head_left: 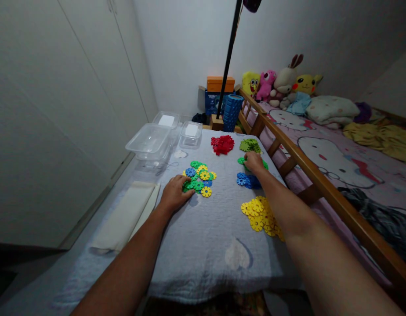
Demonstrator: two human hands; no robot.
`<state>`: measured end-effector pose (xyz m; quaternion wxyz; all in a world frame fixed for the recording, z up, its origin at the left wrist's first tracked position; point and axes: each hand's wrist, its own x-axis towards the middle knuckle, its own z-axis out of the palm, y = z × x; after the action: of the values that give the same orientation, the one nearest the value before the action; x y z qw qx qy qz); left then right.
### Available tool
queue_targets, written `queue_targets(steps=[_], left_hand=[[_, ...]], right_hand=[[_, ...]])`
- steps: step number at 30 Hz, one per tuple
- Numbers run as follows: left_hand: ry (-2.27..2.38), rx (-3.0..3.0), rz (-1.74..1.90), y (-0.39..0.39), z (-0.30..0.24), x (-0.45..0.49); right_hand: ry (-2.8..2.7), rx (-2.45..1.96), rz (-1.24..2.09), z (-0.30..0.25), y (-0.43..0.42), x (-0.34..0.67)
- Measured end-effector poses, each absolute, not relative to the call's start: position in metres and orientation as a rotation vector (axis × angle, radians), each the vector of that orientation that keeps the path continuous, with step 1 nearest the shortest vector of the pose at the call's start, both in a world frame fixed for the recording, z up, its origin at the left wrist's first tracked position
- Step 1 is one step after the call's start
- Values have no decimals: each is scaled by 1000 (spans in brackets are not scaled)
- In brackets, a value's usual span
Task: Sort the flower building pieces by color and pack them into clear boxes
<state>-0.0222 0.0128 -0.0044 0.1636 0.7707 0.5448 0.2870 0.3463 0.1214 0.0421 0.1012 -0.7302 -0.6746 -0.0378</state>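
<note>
My left hand point(175, 193) rests at the left edge of a mixed pile of notched plastic discs point(198, 184), coloured green, blue and yellow. Its thumb and fingers are apart and touch green discs. My right hand point(254, 161) is over a pile of green discs point(265, 164), fingers curled down and closed; whatever is between them is hidden. Nearer me than that hand lie a blue disc pile point(242, 179) and a larger yellow disc pile point(257, 213), the latter partly behind my forearm. Beyond it are light green pieces point(250, 145), with red pieces point(222, 144) to their left.
Clear plastic containers point(150, 140) stand at the back left, with a smaller lidded box point(191, 131) beside them. Folded cream cloth point(127, 215) lies on the left. A wooden bed rail point(288, 153) runs along the right edge. A black pole point(227, 61) rises at the back.
</note>
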Motion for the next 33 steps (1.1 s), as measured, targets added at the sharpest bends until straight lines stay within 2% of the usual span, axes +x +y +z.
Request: queue_targets(steps=[10, 16, 19, 23, 33], left_hand=[[1559, 2194, 822, 13, -4, -22], [1576, 2203, 801, 12, -2, -20], [1576, 2208, 812, 11, -1, -20], [1560, 2216, 816, 11, 0, -20], [1561, 2236, 813, 11, -1, -20]], right_hand=[[-1979, -2108, -98, 59, 100, 329], [-2227, -1859, 107, 72, 44, 264], [-2379, -1675, 242, 66, 8, 231], [-2369, -1680, 277, 49, -22, 203], [-2279, -1728, 328, 29, -21, 196]])
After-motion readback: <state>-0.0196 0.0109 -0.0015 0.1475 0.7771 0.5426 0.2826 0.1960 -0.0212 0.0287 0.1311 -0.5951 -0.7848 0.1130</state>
